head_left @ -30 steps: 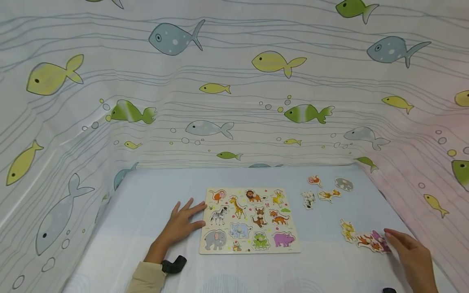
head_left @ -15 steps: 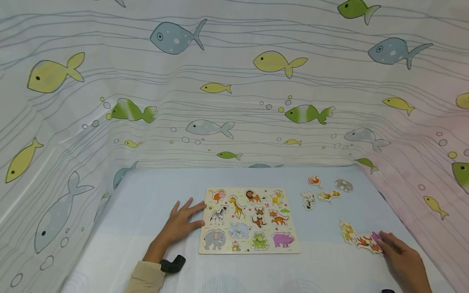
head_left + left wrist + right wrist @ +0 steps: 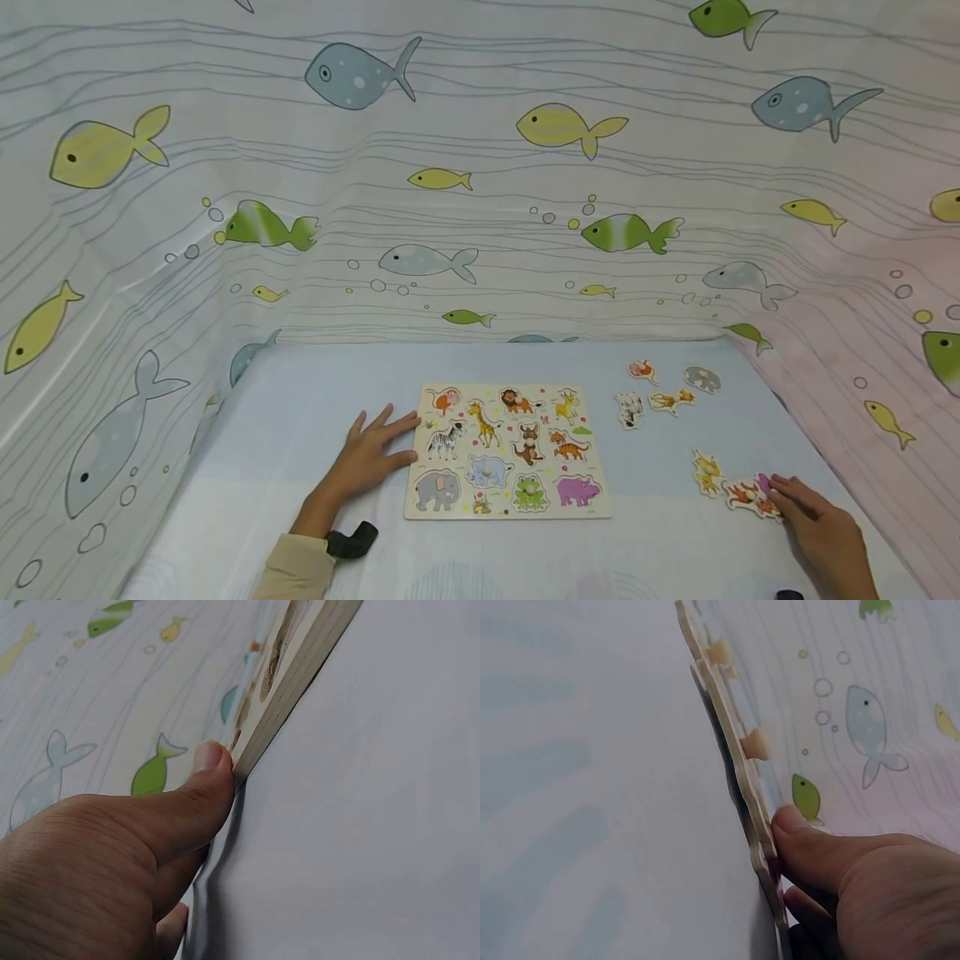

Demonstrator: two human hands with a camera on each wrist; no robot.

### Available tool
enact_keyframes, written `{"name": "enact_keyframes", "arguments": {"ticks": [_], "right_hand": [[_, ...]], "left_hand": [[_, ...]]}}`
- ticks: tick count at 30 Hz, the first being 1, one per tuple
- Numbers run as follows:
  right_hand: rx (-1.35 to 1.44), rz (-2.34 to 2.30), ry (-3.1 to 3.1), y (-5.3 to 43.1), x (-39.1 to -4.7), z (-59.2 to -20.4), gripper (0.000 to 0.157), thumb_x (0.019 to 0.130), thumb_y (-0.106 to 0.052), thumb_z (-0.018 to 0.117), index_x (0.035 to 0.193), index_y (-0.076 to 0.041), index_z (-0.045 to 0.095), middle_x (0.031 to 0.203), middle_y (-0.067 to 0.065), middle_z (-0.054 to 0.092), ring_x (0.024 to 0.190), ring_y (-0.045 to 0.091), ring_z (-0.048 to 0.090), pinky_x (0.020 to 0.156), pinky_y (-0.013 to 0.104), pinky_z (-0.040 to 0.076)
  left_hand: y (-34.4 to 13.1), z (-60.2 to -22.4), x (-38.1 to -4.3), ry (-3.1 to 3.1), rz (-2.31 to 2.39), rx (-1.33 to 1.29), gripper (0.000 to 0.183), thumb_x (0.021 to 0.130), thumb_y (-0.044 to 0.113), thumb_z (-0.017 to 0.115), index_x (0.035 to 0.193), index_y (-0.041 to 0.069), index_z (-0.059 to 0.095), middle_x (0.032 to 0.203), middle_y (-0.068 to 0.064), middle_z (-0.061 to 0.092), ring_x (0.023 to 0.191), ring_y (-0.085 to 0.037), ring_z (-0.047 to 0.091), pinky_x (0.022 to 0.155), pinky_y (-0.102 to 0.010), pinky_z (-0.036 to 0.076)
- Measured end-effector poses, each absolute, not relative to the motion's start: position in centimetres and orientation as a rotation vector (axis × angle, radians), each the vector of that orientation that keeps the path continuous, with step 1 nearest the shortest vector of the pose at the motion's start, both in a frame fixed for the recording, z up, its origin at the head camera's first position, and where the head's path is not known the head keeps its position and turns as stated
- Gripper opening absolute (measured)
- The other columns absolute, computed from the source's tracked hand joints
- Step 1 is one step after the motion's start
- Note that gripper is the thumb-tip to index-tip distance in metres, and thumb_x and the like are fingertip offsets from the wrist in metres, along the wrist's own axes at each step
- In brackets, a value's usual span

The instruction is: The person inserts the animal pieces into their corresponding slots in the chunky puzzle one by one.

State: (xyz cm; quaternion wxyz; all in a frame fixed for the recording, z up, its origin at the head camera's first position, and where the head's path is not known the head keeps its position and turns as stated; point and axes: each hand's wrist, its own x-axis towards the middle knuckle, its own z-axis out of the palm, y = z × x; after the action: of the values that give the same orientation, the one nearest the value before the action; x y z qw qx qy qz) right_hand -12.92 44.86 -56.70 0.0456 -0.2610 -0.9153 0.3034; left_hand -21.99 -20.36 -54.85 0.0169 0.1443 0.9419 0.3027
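The wooden animal puzzle board lies flat on the table, its frog piece and blue rhino piece showing knobs. Fingers spread, my left hand rests against the board's left edge; in the left wrist view its thumb touches the wooden rim. My right hand pinches a purple puzzle piece, mostly hidden by the fingers. Beside it lie an orange tiger piece and a yellow animal piece. In the right wrist view the thumb sits at the edge of a row of knobbed pieces.
Farther back on the right lie a monkey piece, a zebra piece, a giraffe piece and a grey elephant piece. A fish-patterned cloth walls the table at the back and sides.
My right hand has moved a little left onto the purple piece, and its fingers have closed on it, covering most of it. The left hand and the board have stayed in place.
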Motion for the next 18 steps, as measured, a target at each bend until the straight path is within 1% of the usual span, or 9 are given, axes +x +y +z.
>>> {"name": "enact_keyframes", "arguments": {"ticks": [7,13,18], "right_hand": [[-0.870,0.949,-2.722,44.51,-13.02,-56.68,0.056,0.099,-0.038,0.063,0.140,-0.002,0.055,0.150,0.020,0.044,0.143,0.045,0.036,0.114,0.065,0.031],[-0.806,0.884,-2.667,44.47,-12.89,-56.74,0.049,0.098,-0.029,0.066,0.136,0.001,0.058,0.142,0.022,0.054,0.137,0.046,0.045,0.111,0.061,0.038],[-0.787,0.858,-2.642,44.56,-12.71,-56.95,0.046,0.098,-0.027,0.066,0.135,0.000,0.060,0.142,0.021,0.056,0.135,0.044,0.048,0.110,0.057,0.039]], "left_hand": [[-20.27,-54.72,-22.05,2.920,0.947,0.438,0.063,0.085,0.042,0.076,0.142,0.025,0.058,0.150,0.001,0.053,0.151,-0.038,0.027,0.125,-0.060,-0.002],[-20.28,-54.64,-22.04,2.922,0.948,0.434,0.063,0.085,0.043,0.076,0.142,0.025,0.058,0.150,0.001,0.053,0.151,-0.038,0.027,0.125,-0.060,-0.002],[-20.31,-54.76,-21.92,2.936,0.952,0.450,0.063,0.085,0.045,0.075,0.141,0.025,0.058,0.150,-0.001,0.054,0.150,-0.040,0.028,0.124,-0.062,0.000]]}}
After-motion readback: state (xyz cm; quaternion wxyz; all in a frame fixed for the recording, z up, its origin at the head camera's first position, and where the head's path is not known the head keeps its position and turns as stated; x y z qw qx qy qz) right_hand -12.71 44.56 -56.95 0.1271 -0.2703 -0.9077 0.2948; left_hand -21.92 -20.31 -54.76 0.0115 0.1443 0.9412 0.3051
